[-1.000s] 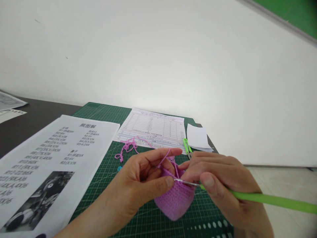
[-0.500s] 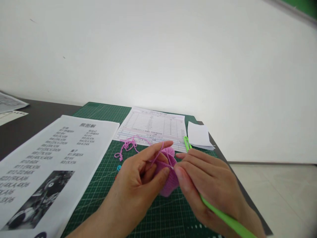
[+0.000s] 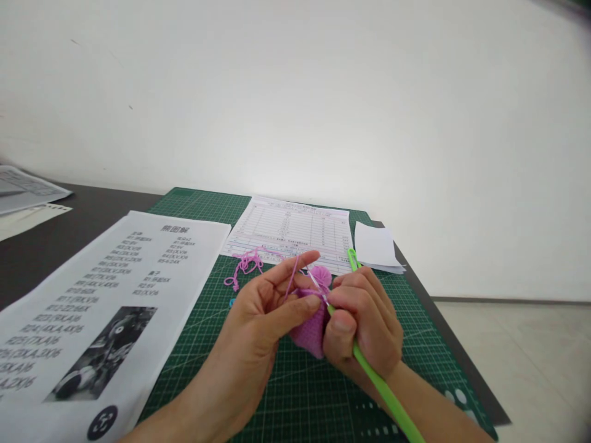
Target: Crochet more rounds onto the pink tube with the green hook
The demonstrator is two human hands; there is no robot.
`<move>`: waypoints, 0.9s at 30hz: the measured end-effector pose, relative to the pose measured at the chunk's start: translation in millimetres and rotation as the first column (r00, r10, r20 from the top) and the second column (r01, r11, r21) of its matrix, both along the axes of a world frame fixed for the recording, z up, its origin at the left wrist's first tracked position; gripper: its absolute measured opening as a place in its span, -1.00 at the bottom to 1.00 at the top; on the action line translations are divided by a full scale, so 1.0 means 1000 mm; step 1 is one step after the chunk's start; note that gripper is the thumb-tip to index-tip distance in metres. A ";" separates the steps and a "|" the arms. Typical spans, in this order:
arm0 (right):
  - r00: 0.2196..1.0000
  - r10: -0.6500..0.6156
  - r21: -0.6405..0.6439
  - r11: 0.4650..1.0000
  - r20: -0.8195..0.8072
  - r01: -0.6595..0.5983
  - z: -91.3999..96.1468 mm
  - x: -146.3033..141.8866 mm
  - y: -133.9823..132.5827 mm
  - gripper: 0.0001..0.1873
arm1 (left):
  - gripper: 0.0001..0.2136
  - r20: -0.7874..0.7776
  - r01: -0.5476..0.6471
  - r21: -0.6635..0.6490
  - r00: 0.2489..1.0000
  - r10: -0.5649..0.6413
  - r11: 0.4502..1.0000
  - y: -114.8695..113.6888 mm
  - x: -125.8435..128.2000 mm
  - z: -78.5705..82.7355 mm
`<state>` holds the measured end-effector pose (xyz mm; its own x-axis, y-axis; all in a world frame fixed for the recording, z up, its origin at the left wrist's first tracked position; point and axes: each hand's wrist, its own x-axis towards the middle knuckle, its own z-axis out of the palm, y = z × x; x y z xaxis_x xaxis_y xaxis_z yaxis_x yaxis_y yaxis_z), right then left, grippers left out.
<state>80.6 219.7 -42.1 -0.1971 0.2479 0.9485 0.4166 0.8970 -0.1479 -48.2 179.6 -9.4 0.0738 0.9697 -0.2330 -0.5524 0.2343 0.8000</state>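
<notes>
My left hand (image 3: pixel 265 314) pinches the top edge of a pink crocheted piece (image 3: pixel 308 335) between thumb and fingers. A strand of pink yarn (image 3: pixel 292 277) runs up over its raised index finger. In my right hand (image 3: pixel 364 320) is a crochet hook (image 3: pixel 378 384) with a thick green handle, its thin metal shaft pointing up and left at the piece's edge. Just behind the piece lies a ball of pink yarn (image 3: pixel 321 275), partly covered by my fingers. Loose pink yarn (image 3: pixel 249 263) curls on the mat beyond my left hand.
A green cutting mat (image 3: pixel 295 394) covers much of the dark table (image 3: pixel 106 200). Printed pattern sheets (image 3: pixel 111 271) lie at left and a form (image 3: pixel 295 224) at the back. Near small white papers (image 3: pixel 375 245) is a green looped tool (image 3: pixel 353 258). A white wall stands behind.
My right hand has turned and its fingers have curled tighter; the hook handle now points more steeply down. The metal shaft has come into sight above the piece. The view has shifted slightly.
</notes>
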 end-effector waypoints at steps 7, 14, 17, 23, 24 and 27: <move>0.984 0.122 -0.082 0.990 0.128 -0.112 0.024 0.016 -0.006 -0.78 | -0.63 0.090 0.091 -0.005 0.992 -0.090 0.996 0.004 -0.007 0.006; 0.974 0.079 -0.095 0.994 0.214 -0.059 0.043 0.026 -0.011 -0.82 | -0.66 0.047 0.099 0.044 0.994 -0.101 0.994 0.008 -0.008 0.005; 0.970 0.060 -0.097 0.995 0.237 -0.038 0.046 0.029 -0.012 -0.75 | -0.67 0.036 0.110 0.060 0.993 -0.112 0.992 0.008 -0.008 0.002; 0.968 0.141 -0.233 0.968 0.207 -0.091 0.047 0.036 -0.012 -0.73 | -0.64 0.045 0.139 0.068 0.989 -0.142 0.988 0.005 -0.007 0.000; 0.968 0.160 -0.264 0.959 0.194 -0.105 0.047 0.037 -0.012 -0.73 | -0.64 0.046 0.147 0.066 0.988 -0.150 0.987 0.005 -0.007 0.000; 0.967 0.203 -0.333 0.932 0.153 -0.143 0.049 0.039 -0.012 -0.74 | -0.66 0.038 0.146 0.061 0.988 -0.148 0.987 0.005 -0.006 -0.001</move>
